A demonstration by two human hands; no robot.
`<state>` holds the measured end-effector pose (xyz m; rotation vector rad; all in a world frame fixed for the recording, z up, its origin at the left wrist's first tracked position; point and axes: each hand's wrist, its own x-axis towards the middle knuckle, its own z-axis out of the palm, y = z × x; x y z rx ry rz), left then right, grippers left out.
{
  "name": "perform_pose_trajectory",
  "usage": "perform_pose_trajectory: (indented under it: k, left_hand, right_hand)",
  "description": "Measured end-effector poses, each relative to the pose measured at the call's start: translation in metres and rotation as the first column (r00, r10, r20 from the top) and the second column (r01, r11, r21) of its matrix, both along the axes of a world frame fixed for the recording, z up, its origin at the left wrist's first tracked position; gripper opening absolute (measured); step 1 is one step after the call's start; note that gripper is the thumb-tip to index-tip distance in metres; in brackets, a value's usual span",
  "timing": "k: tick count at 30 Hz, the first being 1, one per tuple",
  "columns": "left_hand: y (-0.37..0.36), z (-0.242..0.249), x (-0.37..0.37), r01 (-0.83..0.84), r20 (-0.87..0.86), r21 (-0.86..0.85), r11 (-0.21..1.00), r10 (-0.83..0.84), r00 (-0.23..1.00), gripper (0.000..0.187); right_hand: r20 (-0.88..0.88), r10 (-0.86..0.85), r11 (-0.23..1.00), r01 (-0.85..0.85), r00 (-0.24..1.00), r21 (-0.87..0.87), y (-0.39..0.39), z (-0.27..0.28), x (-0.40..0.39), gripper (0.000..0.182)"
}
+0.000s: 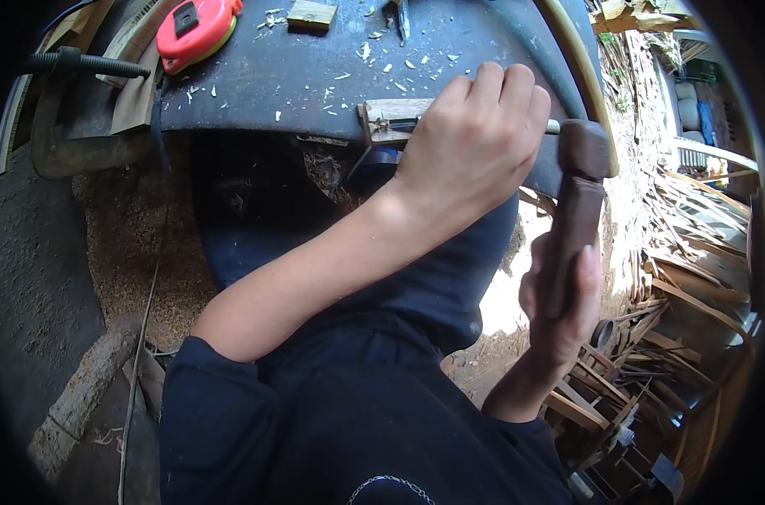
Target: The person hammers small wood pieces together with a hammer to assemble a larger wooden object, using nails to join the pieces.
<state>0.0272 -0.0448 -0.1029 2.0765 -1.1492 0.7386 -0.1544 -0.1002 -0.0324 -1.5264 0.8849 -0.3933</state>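
Note:
My left hand point(483, 139) is closed round a rod-like tool over the table's near edge. The tool's pale end point(553, 127) sticks out to the right of the fist, and its thin front end points left at a small wooden block point(391, 118). My right hand point(567, 295) grips a dark mallet point(578, 210), held upright on the right. The mallet's head point(583, 148) is beside the tool's pale end; whether they touch I cannot tell.
On the dark table point(306, 84) lie wood chips, a red tape measure point(195, 32), a small wood piece point(311, 15) and a pointed metal tool point(402, 21). A clamp point(66, 151) holds wood at the left edge. Wood scraps point(685, 252) are piled at the right.

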Motion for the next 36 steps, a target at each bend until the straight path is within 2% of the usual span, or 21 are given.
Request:
perform_pose_trajectory:
  k: [3, 4, 5, 7, 8, 9, 12, 15, 16, 17, 19, 20, 23, 25, 26, 27, 28, 31, 33, 35, 36]
  left_hand:
    - [0.002, -0.003, 0.001, -0.014, 0.01, -0.02, 1.0, 0.014, 1.0, 0.015]
    - [0.002, -0.002, 0.001, -0.018, 0.005, -0.01, 1.0, 0.018, 1.0, 0.015]
    - [0.003, 0.0, 0.001, -0.018, 0.003, -0.001, 1.0, 0.018, 1.0, 0.015]
    - [0.003, 0.002, 0.0, -0.016, -0.014, 0.0, 1.0, 0.016, 1.0, 0.016]
    - [0.003, 0.002, 0.0, -0.015, -0.025, 0.0, 1.0, 0.015, 1.0, 0.016]
    - [0.003, 0.002, 0.001, -0.022, -0.022, -0.012, 1.0, 0.022, 1.0, 0.016]
    - [0.005, -0.002, 0.003, -0.045, -0.016, -0.038, 0.998, 0.044, 0.999, 0.015]
    - [0.004, -0.001, 0.001, -0.057, -0.016, -0.052, 0.997, 0.056, 0.998, 0.013]
    - [0.005, 0.0, 0.0, -0.057, -0.024, -0.046, 0.997, 0.056, 0.998, 0.012]
    - [0.005, 0.001, 0.0, -0.055, -0.032, -0.041, 0.998, 0.054, 0.998, 0.012]
    - [0.005, 0.0, 0.003, -0.069, -0.019, -0.036, 0.997, 0.068, 0.997, 0.013]
    - [0.006, -0.001, 0.004, -0.082, -0.016, -0.03, 0.996, 0.081, 0.997, 0.013]
    - [0.007, -0.001, 0.002, -0.106, -0.019, -0.042, 0.993, 0.105, 0.994, 0.014]
    - [0.007, -0.001, 0.001, -0.114, -0.025, -0.024, 0.993, 0.114, 0.993, 0.015]
    - [0.007, 0.001, 0.0, -0.114, -0.03, -0.015, 0.993, 0.113, 0.993, 0.016]
    - [0.008, 0.002, 0.0, -0.115, -0.034, -0.007, 0.993, 0.115, 0.993, 0.016]
    - [0.009, 0.001, 0.002, -0.11, -0.029, -0.019, 0.994, 0.109, 0.994, 0.017]
    - [0.012, -0.003, 0.005, -0.111, -0.027, -0.026, 0.993, 0.11, 0.994, 0.018]
    - [0.013, 0.0, 0.004, -0.124, -0.027, -0.001, 0.992, 0.124, 0.992, 0.019]
    - [0.014, 0.002, 0.003, -0.125, -0.034, 0.011, 0.992, 0.125, 0.992, 0.02]
    - [0.014, 0.002, 0.003, -0.123, -0.039, 0.015, 0.992, 0.123, 0.992, 0.02]
  right_hand:
    - [0.424, -0.13, 0.99, 0.091, 0.896, 0.109, -0.028, -0.002, -0.01, 0.054]
    - [0.533, -0.106, 0.991, 0.043, 0.839, 0.13, -0.034, -0.002, -0.007, 0.049]
    - [0.52, -0.219, 0.976, 0.183, 0.825, 0.12, -0.031, -0.002, -0.003, 0.05]
    - [0.46, -0.204, 0.977, 0.147, 0.864, 0.156, -0.013, -0.011, 0.003, 0.051]
    - [0.226, -0.03, 0.999, 0.02, 0.974, 0.045, -0.008, -0.008, 0.0, 0.053]
    - [-0.042, 0.132, 0.991, -0.133, 0.99, -0.029, -0.003, -0.005, -0.003, 0.057]
    - [0.138, -0.038, 0.998, 0.03, 0.99, 0.062, -0.012, -0.01, -0.007, 0.057]
    - [0.453, -0.216, 0.975, 0.169, 0.865, 0.143, -0.02, -0.01, 0.002, 0.052]
    - [0.458, -0.248, 0.968, 0.198, 0.853, 0.156, -0.012, -0.012, 0.008, 0.05]
    - [0.384, -0.193, 0.977, 0.14, 0.903, 0.161, -0.006, -0.019, 0.005, 0.052]
    - [-0.027, 0.14, 0.99, -0.14, 0.99, -0.003, 0.003, -0.001, 0.003, 0.054]
    - [-0.002, 0.034, 0.999, -0.034, 0.999, -0.021, -0.006, -0.005, 0.0, 0.056]
    - [0.391, -0.129, 0.985, 0.074, 0.911, 0.153, -0.023, -0.007, 0.002, 0.052]
    - [0.415, -0.318, 0.948, 0.275, 0.852, 0.162, -0.005, -0.01, 0.022, 0.051]
    - [0.223, -0.099, 0.995, 0.089, 0.97, 0.053, -0.002, -0.01, 0.016, 0.053]
    - [-0.001, 0.123, 0.992, -0.123, 0.992, -0.013, 0.002, -0.008, 0.009, 0.055]
    - [-0.058, 0.131, 0.991, -0.133, 0.99, -0.027, 0.013, -0.003, 0.012, 0.058]
    - [0.244, -0.029, 0.982, -0.018, 0.969, 0.189, -0.015, -0.006, 0.003, 0.056]
    - [0.422, -0.198, 0.977, 0.143, 0.885, 0.159, -0.017, -0.009, 0.01, 0.053]
    - [0.331, -0.187, 0.977, 0.141, 0.925, 0.158, -0.004, -0.018, 0.012, 0.051]
    - [0.075, 0.034, 0.998, -0.038, 0.997, 0.057, -0.004, -0.014, 0.008, 0.055]
